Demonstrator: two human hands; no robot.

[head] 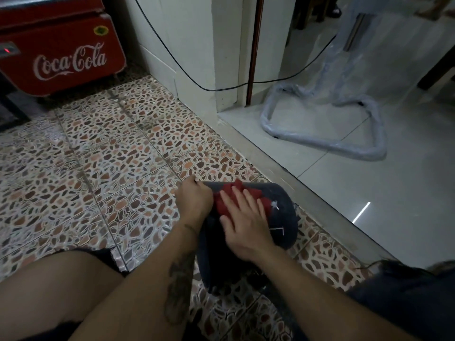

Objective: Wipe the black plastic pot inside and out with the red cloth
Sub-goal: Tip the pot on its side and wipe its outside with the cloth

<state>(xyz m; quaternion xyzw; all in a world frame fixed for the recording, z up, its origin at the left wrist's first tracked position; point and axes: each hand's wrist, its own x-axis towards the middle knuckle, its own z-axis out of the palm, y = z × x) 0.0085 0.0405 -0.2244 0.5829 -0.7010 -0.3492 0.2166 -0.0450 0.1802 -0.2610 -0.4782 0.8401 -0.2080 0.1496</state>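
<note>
A person sits on the floor (pixel 103 153), which has tiles that look like little brown and pink stones. A bare knee (pixel 49 286) shows on the near left side of the black plastic pot (pixel 283 217). Both arms reach forward to the pot. The left arm has a dark tattoo (pixel 179 291) on it.

The pot lies on its side, low over the floor, right in front of the person. Whether it touches the tiles cannot be seen. The left hand (pixel 194 200) is curled tight on the pot's left edge and grips it. The right hand (pixel 246 222) lies flat on top of the pot with the fingers spread out. It presses the red cloth (pixel 229 195) against the outside of the pot. The cloth pokes out past the fingertips, bunched up. Some thin white marks show on the pot's dark wall to the right of that hand.

Past the pot on the right, a gray step leads to shiny pale tiles. Farther behind the pot on that side stands a metal frame wrapped in clear plastic (pixel 325 134). A black cable (pixel 197 82) hangs along the white wall behind the pot. Far off to the left of the pot stands a red Coca-Cola cooler (pixel 61 50).
</note>
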